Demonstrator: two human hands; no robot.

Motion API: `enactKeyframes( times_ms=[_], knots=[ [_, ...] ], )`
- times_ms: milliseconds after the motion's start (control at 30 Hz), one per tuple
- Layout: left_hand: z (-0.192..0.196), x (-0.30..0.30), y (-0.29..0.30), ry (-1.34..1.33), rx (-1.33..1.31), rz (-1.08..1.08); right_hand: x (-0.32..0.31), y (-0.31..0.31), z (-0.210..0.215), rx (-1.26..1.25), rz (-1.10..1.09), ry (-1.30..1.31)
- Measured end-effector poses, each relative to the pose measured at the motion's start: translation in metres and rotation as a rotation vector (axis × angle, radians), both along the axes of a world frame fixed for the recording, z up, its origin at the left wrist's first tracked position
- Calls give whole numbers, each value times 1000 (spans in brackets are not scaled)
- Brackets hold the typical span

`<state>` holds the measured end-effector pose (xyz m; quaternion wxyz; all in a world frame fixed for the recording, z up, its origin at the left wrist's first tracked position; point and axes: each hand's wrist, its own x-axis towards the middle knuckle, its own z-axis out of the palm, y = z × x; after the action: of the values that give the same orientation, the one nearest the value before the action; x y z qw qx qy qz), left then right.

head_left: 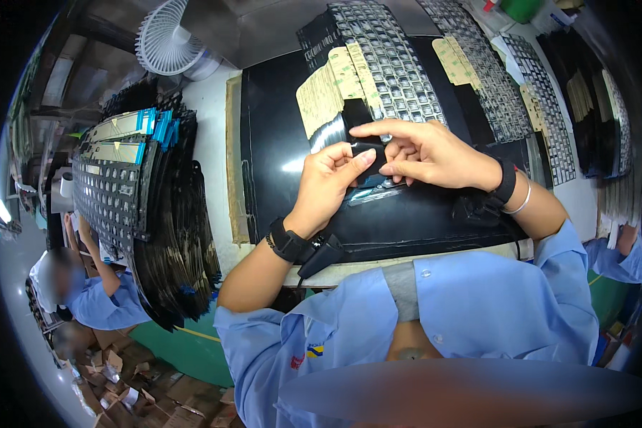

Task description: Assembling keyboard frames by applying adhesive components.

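My left hand (pixel 324 182) is closed, its thumb and index finger pinching a small glossy black film piece (pixel 367 152). Just right of it, my right hand (pixel 435 153) stretches its index finger across to the upper edge of the film. Its thumb and other fingers are curled together by the film's right side; what they hold is hidden. Beyond both hands lies a stack of thin keyboard sheets (pixel 389 68) with square key openings. Cream liner tabs (pixel 321 96) fan out from its left side. Crumpled clear plastic film (pixel 374 192) rests beneath my hands.
The black mat (pixel 285 207) covers the table before me. More keyboard sheets (pixel 478 78) lie at the right. A tall pile of black sheets (pixel 171 235) stands at the left, near a white fan (pixel 171 43). Another person (pixel 103 296) sits beyond that pile.
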<state>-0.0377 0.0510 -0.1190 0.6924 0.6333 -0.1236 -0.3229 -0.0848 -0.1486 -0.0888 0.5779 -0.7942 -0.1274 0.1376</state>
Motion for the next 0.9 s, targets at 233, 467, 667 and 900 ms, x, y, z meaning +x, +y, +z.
enactKeyframes(
  times_ms=[233,467,667,900],
  knots=[
    [-4,2,2,-23,25,-1,2,3,-8,88,-14,21],
    [-7,4,5,-19,68,-10,4,2,-13,77,-33,-10],
    [-8,2,4,-12,41,-2,2,3,-13,48,-38,-24],
    [-6,1,3,-22,33,27,4,3,-13,67,-49,-21]
  ],
)
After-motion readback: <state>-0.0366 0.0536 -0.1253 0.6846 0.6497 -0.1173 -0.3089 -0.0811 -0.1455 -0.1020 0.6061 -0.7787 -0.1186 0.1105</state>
